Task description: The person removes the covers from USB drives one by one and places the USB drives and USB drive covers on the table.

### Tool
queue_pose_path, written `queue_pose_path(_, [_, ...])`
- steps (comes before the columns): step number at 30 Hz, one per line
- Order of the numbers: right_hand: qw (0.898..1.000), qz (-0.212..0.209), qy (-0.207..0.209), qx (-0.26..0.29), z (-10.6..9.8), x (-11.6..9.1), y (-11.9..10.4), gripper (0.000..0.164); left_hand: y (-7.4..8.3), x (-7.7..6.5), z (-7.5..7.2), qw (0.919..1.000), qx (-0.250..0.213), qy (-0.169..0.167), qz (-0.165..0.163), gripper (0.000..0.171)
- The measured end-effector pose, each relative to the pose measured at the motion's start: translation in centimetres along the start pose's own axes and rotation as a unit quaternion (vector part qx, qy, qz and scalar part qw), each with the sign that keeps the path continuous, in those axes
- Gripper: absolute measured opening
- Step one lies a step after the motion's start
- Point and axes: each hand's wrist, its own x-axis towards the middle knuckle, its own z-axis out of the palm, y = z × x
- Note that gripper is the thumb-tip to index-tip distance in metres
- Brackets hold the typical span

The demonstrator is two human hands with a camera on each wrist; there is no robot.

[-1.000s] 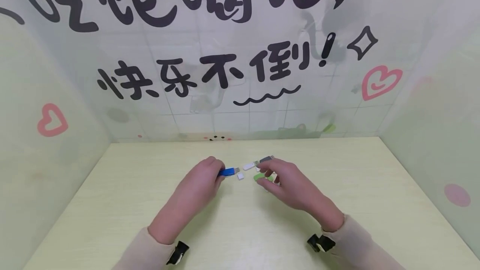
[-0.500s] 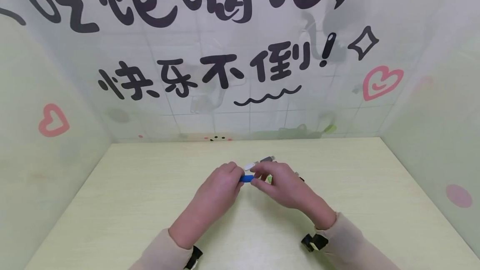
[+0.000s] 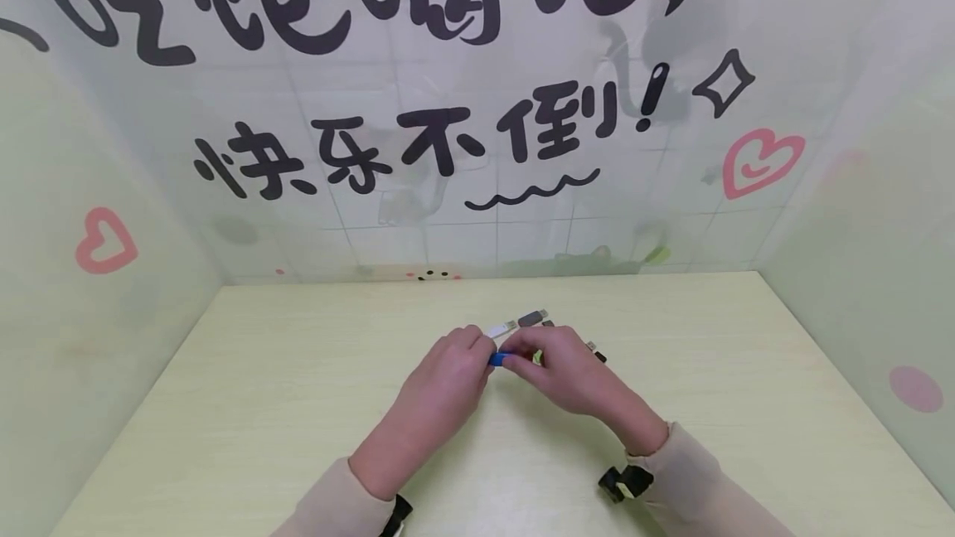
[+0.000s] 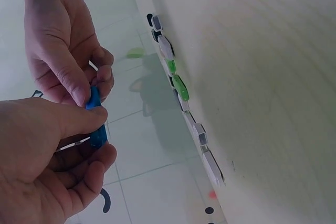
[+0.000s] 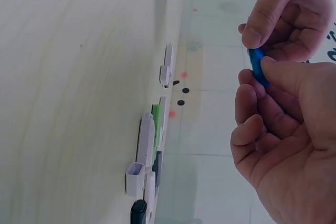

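A blue USB flash drive [image 3: 498, 360] is held between both hands, raised above the table. My left hand [image 3: 445, 375] pinches its left end between thumb and fingers. The right hand [image 3: 570, 375] has thumb and fingertips on the other end. The left wrist view shows the blue body [image 4: 95, 97] running between the two thumbs, partly covered by them. No metal plug shows on it; the fingers hide both ends. In the right wrist view the two thumbs nearly meet on the blue drive [image 5: 257, 66].
Behind the hands on the pale wooden table [image 3: 298, 404] lie a white USB drive [image 3: 501, 329], a grey USB drive [image 3: 533, 319] and a green one [image 4: 180, 87]. Small caps, including a white one [image 5: 135, 179], lie among them. A printed wall [image 3: 418, 239] bounds the back.
The left hand has carried the blue drive rightward to the right hand. Its bare metal plug, visible a second ago, is out of sight. The right fingers have closed onto its end.
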Motion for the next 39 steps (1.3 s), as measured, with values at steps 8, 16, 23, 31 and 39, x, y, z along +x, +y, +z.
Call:
queue_pose_path(8, [0.999, -0.032, 0.017, -0.020, 0.0, -0.1, 0.2, 0.009, 0.2, 0.4, -0.5, 0.9978, -0.040, -0.028, -0.046, 0.017])
queue_pose_path(16, [0.992, -0.091, 0.032, -0.076, 0.2, -0.1, 0.3, 0.012, 0.3, 0.7, -0.5, 0.9949, -0.063, -0.034, -0.070, 0.015])
queue_pose_path(23, [0.972, -0.156, 0.061, -0.162, 0.5, -0.2, 0.5, 0.017, 0.3, 0.8, -0.1, 0.9940, -0.072, -0.029, -0.078, 0.012])
queue_pose_path(31, [0.968, -0.160, 0.066, -0.180, 1.0, -0.3, 0.9, 0.017, 0.0, 0.5, 0.5, 0.9947, -0.070, -0.020, -0.072, 0.013])
queue_pose_path(39, [0.966, -0.167, 0.074, -0.185, 1.3, -0.5, 1.2, 0.014, 0.2, 0.4, 0.8, 0.9960, -0.063, -0.017, -0.062, 0.011])
